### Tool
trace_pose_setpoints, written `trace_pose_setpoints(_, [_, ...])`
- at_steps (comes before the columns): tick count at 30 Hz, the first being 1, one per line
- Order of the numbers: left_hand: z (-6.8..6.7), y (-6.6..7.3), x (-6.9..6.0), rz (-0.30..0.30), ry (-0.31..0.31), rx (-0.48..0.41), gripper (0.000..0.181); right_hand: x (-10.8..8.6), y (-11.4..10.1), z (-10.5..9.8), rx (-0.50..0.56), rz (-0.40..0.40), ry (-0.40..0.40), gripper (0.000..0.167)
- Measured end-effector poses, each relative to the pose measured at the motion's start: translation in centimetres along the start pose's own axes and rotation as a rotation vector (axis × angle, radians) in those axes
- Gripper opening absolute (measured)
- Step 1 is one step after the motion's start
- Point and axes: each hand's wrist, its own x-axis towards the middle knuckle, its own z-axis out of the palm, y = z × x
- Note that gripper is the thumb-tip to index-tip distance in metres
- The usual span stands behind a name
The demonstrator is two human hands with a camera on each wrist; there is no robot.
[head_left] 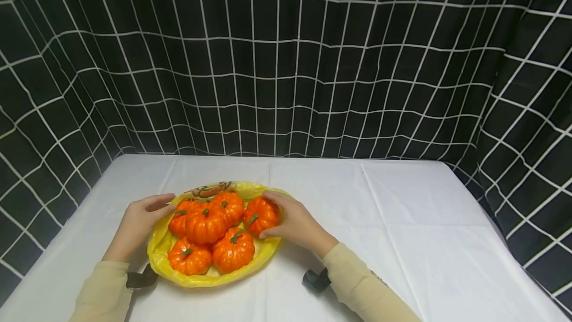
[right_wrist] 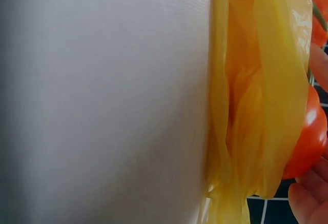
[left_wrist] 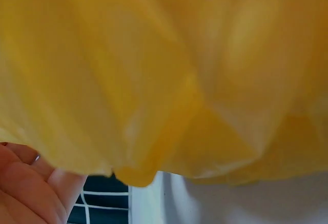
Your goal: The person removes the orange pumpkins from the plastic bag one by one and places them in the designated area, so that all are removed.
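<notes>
Yellow plastic bag [head_left: 196, 281], mouth upward on the counter [head_left: 402, 202]: we list six orange pumpkins [head_left: 207, 226] inside; our right hand [head_left: 298, 220] grips the rightmost pumpkin [head_left: 262, 214]; our left hand [head_left: 142, 216], fingers parted, touches the bag's edge.

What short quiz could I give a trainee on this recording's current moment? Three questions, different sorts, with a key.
1. Multiple choice: what colour is the bag? A) blue; B) yellow; C) green.

2. Short answer: which hand holds a pumpkin?

3. True or false: the cloth under the bag is black with a white grid.

Key:
1. B.
2. The right hand, with fingers above and thumb below in the head view.
3. False: it is white; the grid is on the curtain behind.
</notes>
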Motion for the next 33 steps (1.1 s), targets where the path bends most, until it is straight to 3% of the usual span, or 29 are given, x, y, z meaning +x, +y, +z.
trace_pose_setpoints(7, [0.0,-0.1,0.0,0.018,0.018,0.007,0.053,0.4,-0.2,0.2,-0.034,-0.027,-0.013,0.087])
trace_pose_setpoints(19, [0.2,0.1,0.0,0.024,0.030,-0.004,0.051,0.6,-0.4,0.4,-0.044,0.027,-0.014,0.084])
trace_pose_setpoints(33, [0.3,0.1,-0.1,0.011,0.033,-0.005,0.050,-0.4,-0.9,0.0,0.008,0.077,0.111,0.082])
